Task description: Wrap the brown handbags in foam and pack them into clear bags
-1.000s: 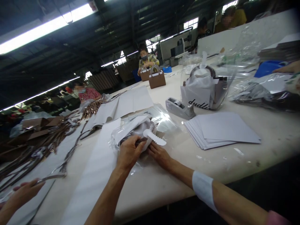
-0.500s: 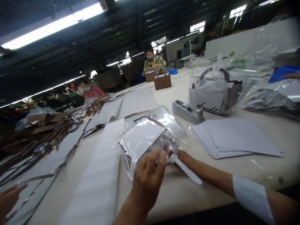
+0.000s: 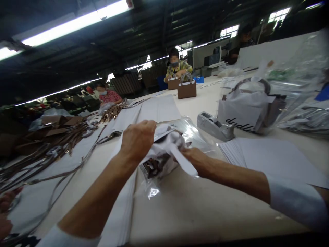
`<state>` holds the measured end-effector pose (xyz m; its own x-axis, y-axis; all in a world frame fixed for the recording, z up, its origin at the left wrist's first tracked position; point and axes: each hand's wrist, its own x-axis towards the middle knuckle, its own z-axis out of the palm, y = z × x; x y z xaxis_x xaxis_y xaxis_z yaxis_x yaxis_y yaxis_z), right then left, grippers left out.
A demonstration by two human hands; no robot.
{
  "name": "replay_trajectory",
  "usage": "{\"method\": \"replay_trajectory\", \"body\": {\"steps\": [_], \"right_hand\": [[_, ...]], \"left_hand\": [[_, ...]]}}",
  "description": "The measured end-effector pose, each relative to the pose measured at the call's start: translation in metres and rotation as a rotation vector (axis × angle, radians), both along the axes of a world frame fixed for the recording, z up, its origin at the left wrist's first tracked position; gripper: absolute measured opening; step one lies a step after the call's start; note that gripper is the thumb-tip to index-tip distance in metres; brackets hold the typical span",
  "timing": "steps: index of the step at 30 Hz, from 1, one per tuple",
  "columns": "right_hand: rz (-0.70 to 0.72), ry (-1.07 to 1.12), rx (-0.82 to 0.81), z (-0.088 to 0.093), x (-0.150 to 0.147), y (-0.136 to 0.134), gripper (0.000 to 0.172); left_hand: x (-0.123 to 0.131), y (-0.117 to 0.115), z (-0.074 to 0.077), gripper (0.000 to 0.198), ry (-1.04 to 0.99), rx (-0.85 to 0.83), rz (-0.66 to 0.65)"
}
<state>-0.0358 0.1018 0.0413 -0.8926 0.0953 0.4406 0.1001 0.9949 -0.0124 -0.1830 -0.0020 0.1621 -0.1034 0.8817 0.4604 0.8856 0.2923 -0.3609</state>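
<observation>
My left hand grips the top of a clear plastic bag that holds white paper and a brown strap piece, lifted a little off the long white table. My right hand holds the bag's right side together with a white serrated plastic strip that lies across its fingers. More clear film spreads on the table behind the bag.
A stack of white sheets lies to the right, a grey tape dispenser and a bagged handbag with a white printed cover behind it. Brown straps cover the left. Another person's hand shows at far left. Seated workers and brown handbags are far back.
My left hand rose from under the bag to grip its top. The bag was lifted and bunched up. The view shifted left and lower.
</observation>
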Motion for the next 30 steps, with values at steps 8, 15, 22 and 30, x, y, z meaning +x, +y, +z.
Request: {"method": "replay_trajectory", "body": {"steps": [8,15,22,30], "right_hand": [[-0.04,-0.017,0.366,0.168,-0.012,-0.009,0.013],[-0.017,-0.139,0.449,0.204,0.039,-0.026,0.022],[0.187,-0.354,0.247,0.156,0.094,-0.019,0.016],[0.29,-0.173,0.29,0.143,0.107,-0.015,0.031]], "left_hand": [[-0.027,0.013,0.113,0.023,-0.277,0.22,-0.01],[0.026,-0.023,0.136,0.018,-0.577,0.083,-0.092],[0.039,-0.05,0.073,0.019,-1.145,-0.045,-0.15],[0.059,-0.069,0.049,0.022,-1.258,0.035,-0.293]]}}
